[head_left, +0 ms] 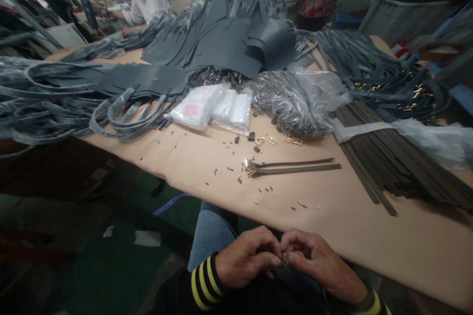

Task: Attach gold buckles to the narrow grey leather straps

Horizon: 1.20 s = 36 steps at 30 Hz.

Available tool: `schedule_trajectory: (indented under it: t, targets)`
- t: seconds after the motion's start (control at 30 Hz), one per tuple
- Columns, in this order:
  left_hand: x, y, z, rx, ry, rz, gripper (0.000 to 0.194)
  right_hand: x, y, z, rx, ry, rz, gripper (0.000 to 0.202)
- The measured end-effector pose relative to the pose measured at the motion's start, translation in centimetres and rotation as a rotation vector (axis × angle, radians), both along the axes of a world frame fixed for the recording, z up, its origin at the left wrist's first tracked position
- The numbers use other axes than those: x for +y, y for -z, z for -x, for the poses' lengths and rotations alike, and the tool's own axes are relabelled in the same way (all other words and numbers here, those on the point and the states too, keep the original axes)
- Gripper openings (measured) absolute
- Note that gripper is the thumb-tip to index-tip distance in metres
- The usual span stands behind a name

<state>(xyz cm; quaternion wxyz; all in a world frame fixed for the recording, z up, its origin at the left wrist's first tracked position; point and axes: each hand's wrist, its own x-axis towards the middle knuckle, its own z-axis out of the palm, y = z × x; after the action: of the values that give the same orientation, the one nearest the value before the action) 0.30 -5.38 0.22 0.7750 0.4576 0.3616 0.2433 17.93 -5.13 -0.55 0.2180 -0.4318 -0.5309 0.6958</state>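
Near the table's front edge, above my lap, my left hand (251, 257) and my right hand (314, 257) meet fingertip to fingertip. Both are closed in a pinch on a small gold buckle (285, 259), partly hidden by the fingers. On the table (354, 236) beyond them lie two narrow dark straps (299, 169) with gold buckles at their left ends. More loose gold buckles (272, 141) rest behind the straps, and small dark scraps (266, 189) are scattered around.
Dark strips (399, 157) lie bundled at the right. A clear plastic bag (291, 101) and white packets (201, 106) sit mid-table. Grey-blue panels (221, 44) and wrapped handles (125, 115) are heaped behind and left. A person in white (150, 2) is at the far left.
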Motion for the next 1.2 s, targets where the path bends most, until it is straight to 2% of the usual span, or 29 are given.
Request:
schedule_trajectory:
  t: [0.1,0.2,0.43,0.6,0.8,0.93,1.07,1.2]
  targets:
    - [0.2,0.1,-0.2,-0.098,-0.064,0.184,0.027,0.2,-0.8,0.2,-0.011,-0.012,0.015,0.024]
    - [0.5,0.1,-0.2,-0.127,-0.099,0.281,0.031,0.3,-1.2,0.3,-0.016,-0.018,-0.002,0.022]
    - [0.5,0.4,-0.4,-0.106,-0.175,0.341,0.032,0.2,-0.4,0.1,-0.057,-0.045,-0.084,0.023]
    - [0.7,0.3,-0.7,-0.072,-0.161,0.334,0.038,0.4,-0.4,0.4,-0.055,-0.053,-0.074,0.024]
    - [0.8,0.6,-0.6,0.006,-0.104,0.237,0.037,0.5,-0.7,0.4,-0.056,-0.069,-0.082,0.021]
    - [0.9,0.4,-0.6,0.119,-0.097,0.145,0.025,0.4,-1.1,0.3,-0.093,-0.052,-0.119,0.017]
    - [0.7,-0.4,-1.0,0.302,-0.14,-0.061,0.01,0.3,-0.8,0.6,-0.093,0.021,-0.088,0.011]
    - [0.5,-1.0,-1.2,0.46,-0.17,-0.274,0.006,0.4,-0.6,0.8,-0.167,0.028,-0.108,0.008]
